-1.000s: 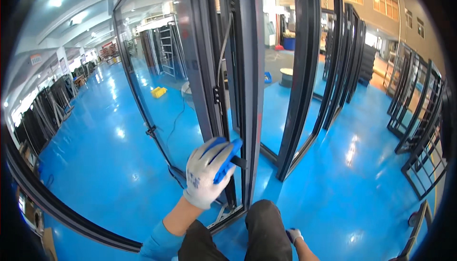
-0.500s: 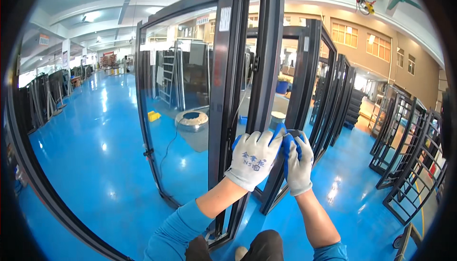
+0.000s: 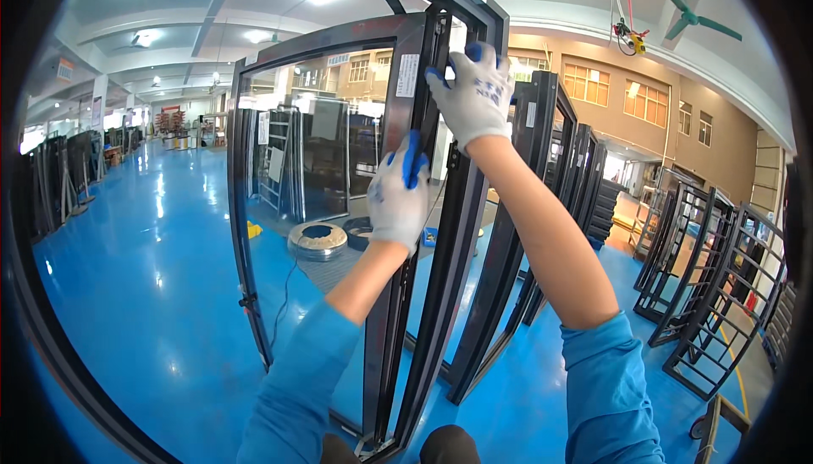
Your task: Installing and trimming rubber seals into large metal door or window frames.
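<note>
A tall dark metal window frame (image 3: 423,295) with a glass pane stands upright in front of me. My left hand (image 3: 398,193), in a white glove with blue fingertips, grips the frame's vertical bar at mid height. My right hand (image 3: 470,91), gloved the same way, is raised and presses its fingers against the bar near the top of the frame. Both forearms are bare below blue sleeves.
More dark frames (image 3: 550,210) lean in a row just behind. Barred metal frames (image 3: 720,295) stand on racks at the right. A coiled ring of material (image 3: 316,240) lies on the blue floor (image 3: 144,295) behind the glass. A ceiling fan (image 3: 686,7) hangs above.
My view has tilted upward. My right hand rose from beside the left to the top of the bar. My left hand shifted a little up the bar.
</note>
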Action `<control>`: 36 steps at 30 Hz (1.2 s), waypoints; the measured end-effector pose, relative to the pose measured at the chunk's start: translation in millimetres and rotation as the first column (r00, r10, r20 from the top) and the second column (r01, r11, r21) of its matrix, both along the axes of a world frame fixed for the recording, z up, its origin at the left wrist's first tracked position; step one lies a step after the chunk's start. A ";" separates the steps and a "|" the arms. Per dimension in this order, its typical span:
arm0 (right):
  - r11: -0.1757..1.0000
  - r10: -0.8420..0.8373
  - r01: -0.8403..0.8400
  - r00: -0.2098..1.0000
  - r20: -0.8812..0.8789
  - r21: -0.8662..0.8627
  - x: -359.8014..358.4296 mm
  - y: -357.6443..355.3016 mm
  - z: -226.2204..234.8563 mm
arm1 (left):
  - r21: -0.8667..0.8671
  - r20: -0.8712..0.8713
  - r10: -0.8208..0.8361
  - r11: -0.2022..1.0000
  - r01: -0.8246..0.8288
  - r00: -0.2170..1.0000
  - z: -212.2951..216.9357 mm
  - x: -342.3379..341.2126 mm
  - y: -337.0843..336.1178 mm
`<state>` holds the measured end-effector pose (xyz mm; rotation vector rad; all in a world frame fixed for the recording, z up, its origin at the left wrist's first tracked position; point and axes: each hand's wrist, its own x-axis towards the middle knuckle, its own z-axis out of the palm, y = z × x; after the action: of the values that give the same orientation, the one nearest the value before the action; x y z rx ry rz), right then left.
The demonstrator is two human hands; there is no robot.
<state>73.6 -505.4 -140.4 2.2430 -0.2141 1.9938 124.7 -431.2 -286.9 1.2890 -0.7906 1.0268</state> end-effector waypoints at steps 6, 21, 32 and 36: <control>0.837 -0.424 0.478 0.874 0.237 -0.267 0.4 -35.6 34.1 | 0.262 0.006 0.224 0.940 -0.218 0.975 66.3 -14.9 -37.0; 0.873 0.210 -0.204 0.977 0.035 0.443 9.2 -50.1 32.2 | 0.357 -0.113 0.170 0.926 -0.120 0.979 76.8 -6.7 -45.9; 0.883 -0.033 -0.002 0.997 0.067 0.468 14.7 -35.9 47.7 | 0.361 -0.006 0.197 0.915 -0.182 0.980 75.6 -5.2 -48.6; 0.874 -0.061 0.032 0.997 0.044 0.484 17.2 -32.6 50.5 | 0.396 -0.015 0.225 0.896 -0.201 0.974 76.2 -3.7 -49.5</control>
<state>90.8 -537.9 -89.8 2.4164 -0.8560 2.1680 121.1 -480.7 -210.7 1.7762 -0.8498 1.0274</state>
